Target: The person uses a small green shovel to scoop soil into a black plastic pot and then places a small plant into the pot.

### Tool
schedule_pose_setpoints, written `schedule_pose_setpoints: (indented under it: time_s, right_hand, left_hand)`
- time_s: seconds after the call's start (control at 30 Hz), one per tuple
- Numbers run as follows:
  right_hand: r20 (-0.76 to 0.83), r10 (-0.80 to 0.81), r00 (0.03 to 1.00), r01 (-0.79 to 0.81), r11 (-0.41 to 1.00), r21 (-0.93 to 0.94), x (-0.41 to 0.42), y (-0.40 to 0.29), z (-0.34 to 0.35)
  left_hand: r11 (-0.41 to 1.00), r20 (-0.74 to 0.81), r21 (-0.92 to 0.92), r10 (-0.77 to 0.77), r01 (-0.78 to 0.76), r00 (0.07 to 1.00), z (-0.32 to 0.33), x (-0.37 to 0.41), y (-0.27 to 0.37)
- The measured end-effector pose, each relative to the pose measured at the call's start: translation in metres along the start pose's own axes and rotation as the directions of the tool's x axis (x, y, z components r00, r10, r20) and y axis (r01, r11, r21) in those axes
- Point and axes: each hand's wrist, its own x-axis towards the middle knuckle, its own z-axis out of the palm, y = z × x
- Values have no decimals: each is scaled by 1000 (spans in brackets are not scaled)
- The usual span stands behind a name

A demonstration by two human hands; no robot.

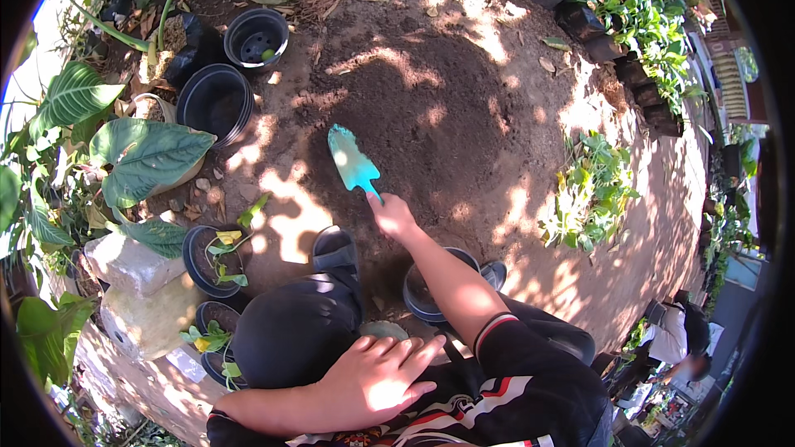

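Note:
My right hand (392, 216) grips the handle of a turquoise garden trowel (351, 158), whose blade points up and left over a patch of loose dark soil (422, 118). Some soil clings to the blade's tip. My left hand (379, 375) rests palm down near my bent knee and lap, fingers apart, holding nothing. A black plastic pot (415, 292) with soil stands between my feet, partly hidden under my right forearm.
Empty black nursery pots (214, 105) stand at the upper left, potted vines (211, 261) by my left knee. A heap of pulled leafy plants (590, 192) lies right. Bagged seedlings (621, 12) line the upper right. Another person (677, 329) is at the far right.

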Motion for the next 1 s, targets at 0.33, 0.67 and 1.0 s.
schedule_pose_setpoints:
  time_s: [0.33, 0.67, 1.0]
  right_hand:
    - [-178, 38, 983, -61, 990, -127, 25, -14, -40]
    - [-274, 16, 962, -140, 887, -440, 45, -7, -100]
    - [-294, -77, 953, -81, 868, -490, 26, 3, -118]
  left_hand:
    - [999, 38, -45, -25, 26, 999, -8, -7, 0]
    - [997, 58, -73, -29, 34, 998, -6, -5, -2]
    - [992, -50, 72, -97, 101, 994, 6, -3, 0]
